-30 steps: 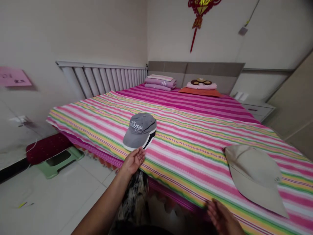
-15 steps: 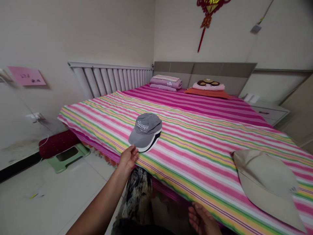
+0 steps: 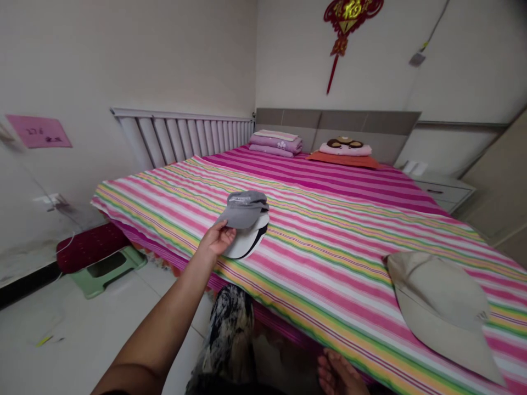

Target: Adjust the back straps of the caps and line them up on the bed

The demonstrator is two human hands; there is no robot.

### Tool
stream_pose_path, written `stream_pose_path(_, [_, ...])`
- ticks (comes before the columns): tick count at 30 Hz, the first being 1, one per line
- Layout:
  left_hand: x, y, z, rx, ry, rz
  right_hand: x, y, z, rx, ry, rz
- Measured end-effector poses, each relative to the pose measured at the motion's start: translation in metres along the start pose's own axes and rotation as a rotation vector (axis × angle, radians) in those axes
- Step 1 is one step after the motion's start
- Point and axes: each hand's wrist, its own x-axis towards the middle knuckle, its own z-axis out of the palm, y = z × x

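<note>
My left hand (image 3: pixel 218 239) pinches the brim of a grey cap (image 3: pixel 246 210) with white lettering, its front tipped up off the caps beneath. A white cap (image 3: pixel 242 241) lies directly under it, its brim now showing. The dark edge of a black cap (image 3: pixel 260 236) peeks out below that one. Down at the bed's front edge, my right hand (image 3: pixel 341 374) hangs with loosely curled fingers and nothing visible in it. Nearest to it on the bed is a beige cap (image 3: pixel 444 307), lying to the right with its brim towards me.
A striped sheet (image 3: pixel 313 241) covers the near part of the bed. Folded purple bedding (image 3: pixel 275 144) and an orange pillow (image 3: pixel 341 159) lie by the headboard (image 3: pixel 288 120). A green stool (image 3: pixel 107 269) stands on the floor at left; a white nightstand (image 3: pixel 442 189) is at right.
The grey cap's brim has been raised by my left hand, uncovering the white cap below. My right hand stays low at the bed edge. The view has shifted slightly.
</note>
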Motion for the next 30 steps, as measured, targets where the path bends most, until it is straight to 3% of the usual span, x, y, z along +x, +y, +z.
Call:
stream_pose_path(4, [0.0, 0.005, 0.027, -0.047, -0.182, 0.023, -0.003, 0.001, 0.008, -0.024, -0.038, -0.016])
stream_pose_path(7, [-0.01, -0.011, 0.03, -0.093, -0.399, 0.033, -0.011, -0.009, 0.021, -0.058, -0.091, -0.046])
stream_pose_path(10, [-0.03, -0.049, 0.013, -0.082, -0.585, -0.067, -0.021, -0.035, 0.039, -0.096, -0.225, -0.124])
stream_pose_path(14, [-0.067, -0.118, -0.026, -0.007, -0.722, -0.337, -0.027, -0.079, 0.062, -0.009, -0.483, -0.292])
stream_pose_path(17, [-0.091, -0.157, -0.051, 0.035, -0.758, -0.5, -0.025, -0.101, 0.071, 0.143, -0.472, -0.388])
stream_pose_path(19, [-0.099, -0.171, -0.063, 0.048, -0.768, -0.554, -0.024, -0.107, 0.074, 0.192, -0.438, -0.412])
stream_pose_path(25, [-0.079, -0.173, -0.081, -0.002, -0.76, -0.686, -0.034, -0.107, 0.07, 0.176, -0.452, -0.381])
stream_pose_path(30, [-0.058, -0.161, -0.053, -0.048, -0.838, -0.65, -0.043, -0.104, 0.065, 0.121, -0.472, -0.325])
